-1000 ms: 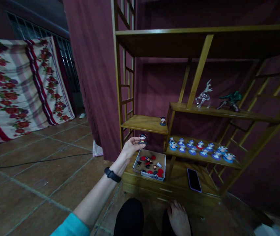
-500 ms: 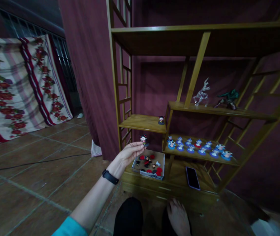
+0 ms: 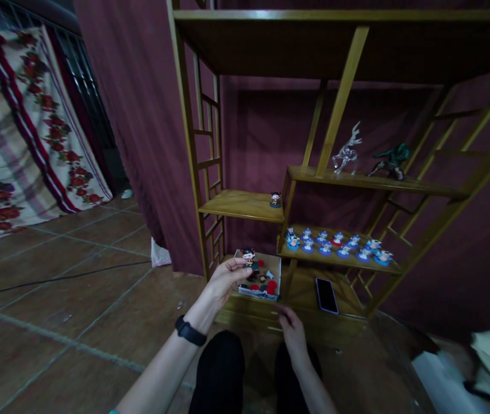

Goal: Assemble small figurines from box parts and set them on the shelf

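Between the thumb and fingers of my left hand (image 3: 227, 280) is a small figurine (image 3: 249, 257) with black hair buns, a white face and a dark round base. It is held upright, in front of the back part of a shallow cardboard box (image 3: 258, 293). Inside that box lie red discs (image 3: 271, 286), dark discs and small figure parts, some hidden behind my hand. My right hand (image 3: 293, 333) hovers in front of the lower drawer, just right of the box, fingers stretched forward and slightly bent, with nothing visible in them. A similar figurine (image 3: 275, 199) stands on the small left shelf (image 3: 238, 204).
Several blue-based figures and one red-based figure (image 3: 338, 238) stand in rows on the lower right shelf (image 3: 335, 259). Above them are a clear figure (image 3: 348, 149) and a green one (image 3: 391, 161). A phone (image 3: 326, 296) lies on the bottom board. A cable (image 3: 55, 276) crosses the tiled floor.
My left hand with the figurine has come lower, in front of the box. My right hand has risen from my knee and reached forward. The view has shifted slightly.
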`<state>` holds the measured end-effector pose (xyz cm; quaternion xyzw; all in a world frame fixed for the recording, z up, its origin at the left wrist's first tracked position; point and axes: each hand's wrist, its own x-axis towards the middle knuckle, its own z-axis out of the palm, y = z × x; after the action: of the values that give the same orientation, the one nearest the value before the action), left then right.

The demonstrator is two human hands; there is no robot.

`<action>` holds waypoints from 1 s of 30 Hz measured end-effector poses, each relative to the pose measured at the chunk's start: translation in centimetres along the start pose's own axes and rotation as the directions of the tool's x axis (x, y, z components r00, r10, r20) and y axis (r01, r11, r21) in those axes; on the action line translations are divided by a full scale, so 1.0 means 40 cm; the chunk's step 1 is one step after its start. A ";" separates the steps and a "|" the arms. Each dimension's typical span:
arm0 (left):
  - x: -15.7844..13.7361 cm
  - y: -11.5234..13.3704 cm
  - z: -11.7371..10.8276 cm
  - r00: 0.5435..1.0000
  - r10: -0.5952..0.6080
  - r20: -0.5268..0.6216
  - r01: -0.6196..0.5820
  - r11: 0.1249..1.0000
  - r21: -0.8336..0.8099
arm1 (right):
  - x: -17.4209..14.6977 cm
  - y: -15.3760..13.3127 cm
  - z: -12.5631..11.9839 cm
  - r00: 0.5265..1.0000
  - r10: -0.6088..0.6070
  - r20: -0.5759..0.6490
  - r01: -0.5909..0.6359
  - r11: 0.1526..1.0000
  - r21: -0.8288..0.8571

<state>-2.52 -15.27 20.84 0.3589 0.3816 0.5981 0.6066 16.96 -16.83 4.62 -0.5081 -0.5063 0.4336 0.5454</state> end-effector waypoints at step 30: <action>-0.121 -0.150 0.026 0.995 0.077 -0.056 -0.075 0.996 0.041 | -0.019 -0.237 0.075 0.972 -0.163 0.172 0.096 0.934 0.344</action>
<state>1.17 -20.26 16.12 0.3675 0.3963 0.6233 0.5652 13.52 -18.26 13.86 -0.3282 -0.5096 0.5242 0.5981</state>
